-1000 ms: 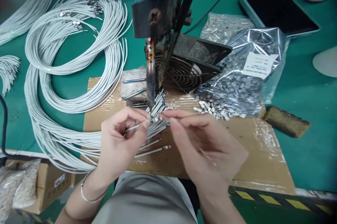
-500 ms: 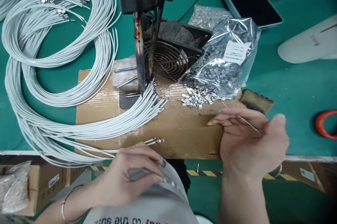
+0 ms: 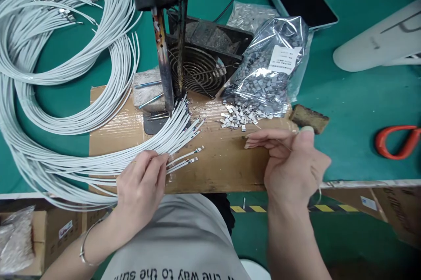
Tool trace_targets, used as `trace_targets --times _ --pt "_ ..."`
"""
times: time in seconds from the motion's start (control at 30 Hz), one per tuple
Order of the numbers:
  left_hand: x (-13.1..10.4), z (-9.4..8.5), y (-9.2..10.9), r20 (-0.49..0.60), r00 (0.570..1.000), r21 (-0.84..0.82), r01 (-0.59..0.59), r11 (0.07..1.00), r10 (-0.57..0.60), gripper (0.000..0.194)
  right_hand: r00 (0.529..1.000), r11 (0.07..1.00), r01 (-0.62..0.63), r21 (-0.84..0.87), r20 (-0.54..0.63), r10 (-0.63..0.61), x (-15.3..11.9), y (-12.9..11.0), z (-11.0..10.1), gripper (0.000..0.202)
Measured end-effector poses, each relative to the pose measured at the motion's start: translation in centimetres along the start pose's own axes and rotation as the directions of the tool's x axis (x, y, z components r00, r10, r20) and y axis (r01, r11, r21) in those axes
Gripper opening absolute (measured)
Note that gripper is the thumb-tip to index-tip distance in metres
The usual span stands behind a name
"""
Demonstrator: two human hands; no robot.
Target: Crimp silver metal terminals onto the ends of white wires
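Note:
My left hand [image 3: 141, 183] pinches a white cable [image 3: 180, 157] between thumb and fingertips at the cardboard's front edge. A few cable ends with tiny white connectors stick out to its right. Beside it, a thick bundle of white cables [image 3: 154, 141] fans out under the soldering iron [image 3: 163, 60], which is fixed in a stand with its tip down. Solder wire [image 3: 281, 143], thin and silvery, runs through the closed fingers of my right hand [image 3: 289, 166]. That hand hovers right of a small pile of loose connectors [image 3: 241, 116].
A bag of connectors [image 3: 272, 73] lies behind the pile, against a black fan [image 3: 200, 67]. A brown sponge-like block [image 3: 309, 118], a phone [image 3: 302, 1], a white bottle [image 3: 375, 38] and a red-handled tool [image 3: 383, 141] are to the right. Coiled cables [image 3: 33, 73] cover the left.
My left hand has moved up and left from in front of my shirt onto the cables at the cardboard. My right hand has turned, its thumb now pressed nearer the fingers. The view shifted slightly.

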State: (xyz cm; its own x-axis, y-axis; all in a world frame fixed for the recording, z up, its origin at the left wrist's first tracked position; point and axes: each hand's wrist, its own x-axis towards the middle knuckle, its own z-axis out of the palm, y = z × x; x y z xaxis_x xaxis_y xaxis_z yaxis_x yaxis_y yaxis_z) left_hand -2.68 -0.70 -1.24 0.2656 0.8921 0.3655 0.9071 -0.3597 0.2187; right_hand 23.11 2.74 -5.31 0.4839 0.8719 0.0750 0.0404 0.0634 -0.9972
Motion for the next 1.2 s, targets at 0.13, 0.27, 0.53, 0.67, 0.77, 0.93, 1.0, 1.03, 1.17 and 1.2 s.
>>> trace_targets --times 0.13,0.27,0.53,0.67,0.77,0.93,1.0,1.03,1.17,1.2 --pt "0.8 -0.7 0.5 0.143 0.988 0.121 -0.082 0.989 0.065 0.016 0.999 0.998 0.044 -0.043 -0.008 -0.044 -0.1 -0.1 0.3 0.056" --pt "1.3 -1.7 0.2 0.209 0.977 0.028 -0.053 0.998 0.046 0.012 0.998 0.991 0.055 -0.125 0.01 -0.055 0.0 -0.4 0.2 0.051" --pt "1.8 -4.0 -1.2 0.352 0.934 -0.355 0.193 0.915 -0.06 0.019 0.993 0.891 0.118 -0.437 0.064 -0.1 1.0 -0.4 -0.3 0.006" --pt "1.7 -3.9 -1.1 0.47 0.872 -0.486 0.384 0.785 -0.135 0.018 0.976 0.812 0.184 -0.553 0.199 -0.086 1.7 -0.6 -0.5 0.009" --pt "2.0 -3.5 -0.5 0.554 0.823 -0.584 0.494 0.644 -0.129 0.022 0.971 0.788 0.172 -0.591 0.238 -0.033 1.9 -0.9 -0.8 0.009" --pt "2.7 -2.1 1.0 0.685 0.722 -0.674 0.678 0.293 -0.096 0.008 0.958 0.717 0.193 -0.669 0.285 0.008 1.7 -1.7 -1.5 0.012" --pt "2.7 -1.4 1.3 0.709 0.691 -0.666 0.721 0.191 -0.139 0.011 0.946 0.684 0.225 -0.693 0.324 0.017 1.6 -2.0 -1.9 0.009" --pt "2.7 -1.1 1.4 0.714 0.681 -0.663 0.732 0.157 -0.16 0.012 0.94 0.674 0.236 -0.7 0.341 0.025 1.6 -2.2 -2.0 0.008" --pt "2.6 -0.6 1.3 0.735 0.654 -0.656 0.752 0.055 -0.18 0.015 0.93 0.704 0.2 -0.682 0.357 0.082 1.5 -2.7 -2.1 0.004" --pt "2.6 -0.6 1.2 0.738 0.65 -0.655 0.755 0.041 -0.182 0.015 0.933 0.736 0.153 -0.66 0.341 0.111 1.3 -3.0 -1.9 0.003"
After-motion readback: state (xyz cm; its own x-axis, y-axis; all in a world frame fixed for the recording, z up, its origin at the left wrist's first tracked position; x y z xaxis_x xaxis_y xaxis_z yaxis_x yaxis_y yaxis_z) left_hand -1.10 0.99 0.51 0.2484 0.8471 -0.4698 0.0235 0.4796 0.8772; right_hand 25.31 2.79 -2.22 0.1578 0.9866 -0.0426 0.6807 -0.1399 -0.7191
